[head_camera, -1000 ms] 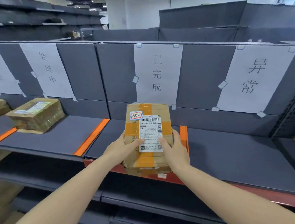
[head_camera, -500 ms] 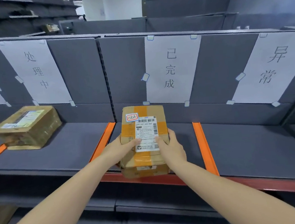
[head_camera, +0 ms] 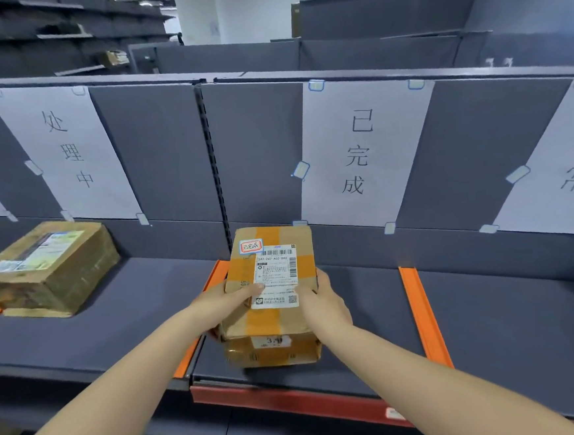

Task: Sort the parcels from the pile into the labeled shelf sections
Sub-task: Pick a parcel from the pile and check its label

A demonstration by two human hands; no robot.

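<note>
Both hands clasp the parcel [head_camera: 273, 287] below the 已完成 sign [head_camera: 359, 153]; left hand [head_camera: 222, 303] and right hand [head_camera: 320, 304] flank its near end; its long axis runs away from them toward the sign; its base looks just at the shelf [head_camera: 372, 313].

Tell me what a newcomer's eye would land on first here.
Probably the taped parcel at centre, gripped by the left hand and right hand over the shelf between the orange dividers. Behind it hangs the 已完成 sign, matching the parcel's red-edged sticker. Another box sits at left.
</note>
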